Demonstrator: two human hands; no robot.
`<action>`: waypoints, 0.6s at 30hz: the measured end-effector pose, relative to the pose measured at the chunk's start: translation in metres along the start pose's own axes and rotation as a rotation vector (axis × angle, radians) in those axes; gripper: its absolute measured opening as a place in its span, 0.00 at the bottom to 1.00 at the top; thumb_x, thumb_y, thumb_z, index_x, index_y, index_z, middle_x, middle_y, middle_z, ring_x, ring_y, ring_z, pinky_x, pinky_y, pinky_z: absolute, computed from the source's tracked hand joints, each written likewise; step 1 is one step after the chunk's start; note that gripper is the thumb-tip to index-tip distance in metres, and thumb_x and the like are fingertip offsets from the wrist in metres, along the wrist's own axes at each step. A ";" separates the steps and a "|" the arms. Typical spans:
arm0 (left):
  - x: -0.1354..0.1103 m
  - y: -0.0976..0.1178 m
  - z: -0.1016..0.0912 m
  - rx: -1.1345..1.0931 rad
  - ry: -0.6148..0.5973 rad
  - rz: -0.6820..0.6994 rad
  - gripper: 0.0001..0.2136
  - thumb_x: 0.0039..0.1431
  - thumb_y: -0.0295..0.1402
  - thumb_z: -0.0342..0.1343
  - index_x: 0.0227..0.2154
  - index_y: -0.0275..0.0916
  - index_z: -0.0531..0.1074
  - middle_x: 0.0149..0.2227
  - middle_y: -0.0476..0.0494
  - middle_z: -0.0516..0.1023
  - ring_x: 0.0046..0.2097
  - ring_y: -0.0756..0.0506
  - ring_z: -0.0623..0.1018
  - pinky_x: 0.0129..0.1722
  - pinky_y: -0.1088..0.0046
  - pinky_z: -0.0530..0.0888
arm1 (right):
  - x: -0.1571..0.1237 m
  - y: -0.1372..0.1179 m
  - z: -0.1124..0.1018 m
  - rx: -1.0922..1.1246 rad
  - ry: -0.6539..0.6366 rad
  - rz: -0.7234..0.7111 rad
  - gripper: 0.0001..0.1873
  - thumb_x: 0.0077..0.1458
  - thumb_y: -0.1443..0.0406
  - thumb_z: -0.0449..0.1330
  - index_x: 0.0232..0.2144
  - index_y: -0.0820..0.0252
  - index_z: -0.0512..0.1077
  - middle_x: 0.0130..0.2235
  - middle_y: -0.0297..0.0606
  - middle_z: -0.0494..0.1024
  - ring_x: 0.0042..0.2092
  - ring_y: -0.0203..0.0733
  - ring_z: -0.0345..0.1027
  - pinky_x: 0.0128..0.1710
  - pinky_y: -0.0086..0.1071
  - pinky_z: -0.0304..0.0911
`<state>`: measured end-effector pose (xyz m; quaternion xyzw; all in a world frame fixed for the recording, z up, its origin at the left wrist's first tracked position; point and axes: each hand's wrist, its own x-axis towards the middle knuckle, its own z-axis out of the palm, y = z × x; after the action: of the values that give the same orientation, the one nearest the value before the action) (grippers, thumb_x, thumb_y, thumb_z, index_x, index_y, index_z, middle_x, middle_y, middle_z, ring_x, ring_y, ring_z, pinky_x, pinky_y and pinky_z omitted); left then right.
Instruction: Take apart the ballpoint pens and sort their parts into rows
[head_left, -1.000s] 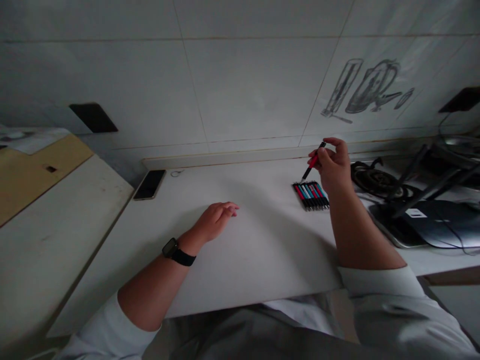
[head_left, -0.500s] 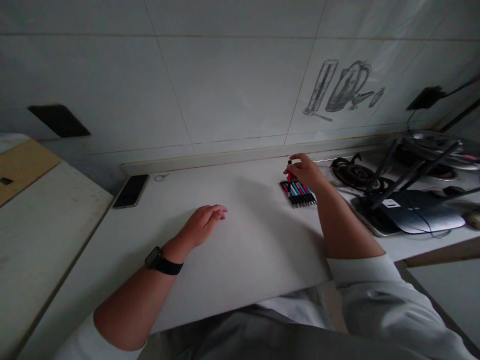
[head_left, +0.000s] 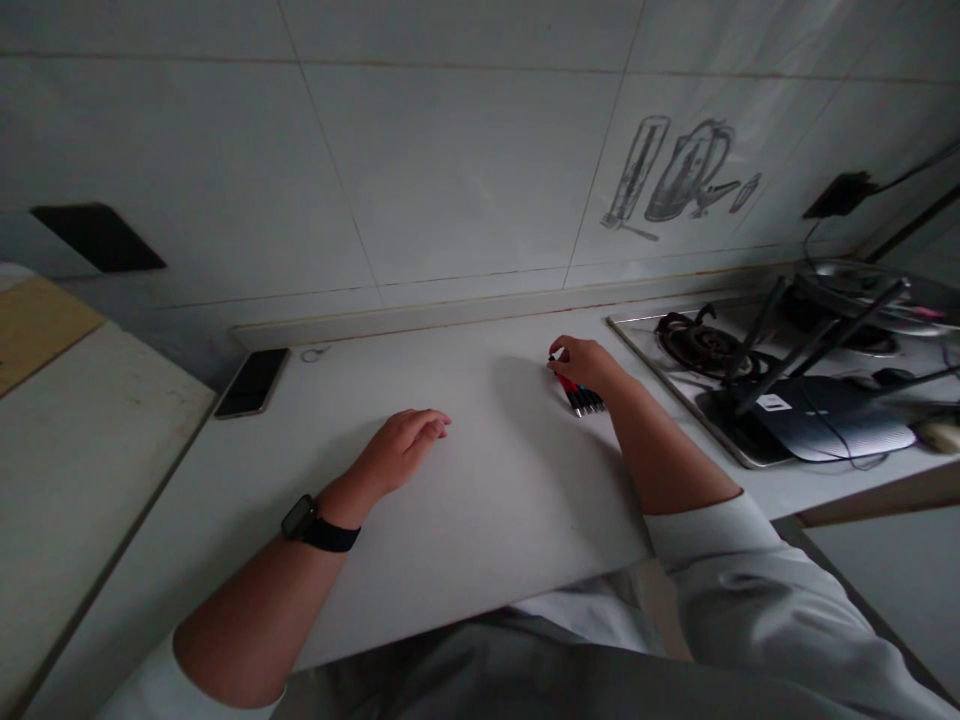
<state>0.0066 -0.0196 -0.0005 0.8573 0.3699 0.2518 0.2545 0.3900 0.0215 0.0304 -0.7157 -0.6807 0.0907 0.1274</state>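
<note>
Red-and-black pen [head_left: 566,382], now lowered to the left end of the pen row [head_left: 589,404], mid-right frame, apparently extending it; right hand [head_left: 586,366] pinches its top, left hand [head_left: 405,447] loosely bent, empty.

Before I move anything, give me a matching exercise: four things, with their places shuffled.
1. left hand
2. right hand
3. phone
4. watch

A. at the row of pens
B. on the left wrist
C. mid-worktop, apart from the pens
D. at the worktop's far left corner

Pairs: 1-C, 2-A, 3-D, 4-B
</note>
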 end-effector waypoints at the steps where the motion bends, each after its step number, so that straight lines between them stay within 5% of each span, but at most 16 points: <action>1: 0.000 0.000 0.000 -0.002 0.002 -0.001 0.18 0.74 0.44 0.43 0.47 0.42 0.77 0.41 0.44 0.83 0.46 0.44 0.80 0.52 0.61 0.75 | -0.001 0.000 0.000 -0.012 0.003 0.000 0.14 0.60 0.61 0.63 0.48 0.56 0.75 0.40 0.40 0.84 0.40 0.43 0.76 0.39 0.32 0.64; 18: 0.000 -0.001 0.000 -0.007 -0.010 0.016 0.15 0.73 0.41 0.47 0.42 0.41 0.77 0.42 0.45 0.82 0.47 0.44 0.80 0.52 0.61 0.75 | 0.005 0.003 0.009 -0.201 -0.016 -0.002 0.16 0.59 0.63 0.61 0.50 0.58 0.77 0.48 0.45 0.82 0.47 0.48 0.74 0.45 0.35 0.64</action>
<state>0.0062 -0.0185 -0.0012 0.8606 0.3607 0.2511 0.2574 0.3900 0.0273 0.0210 -0.7235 -0.6880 0.0277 0.0497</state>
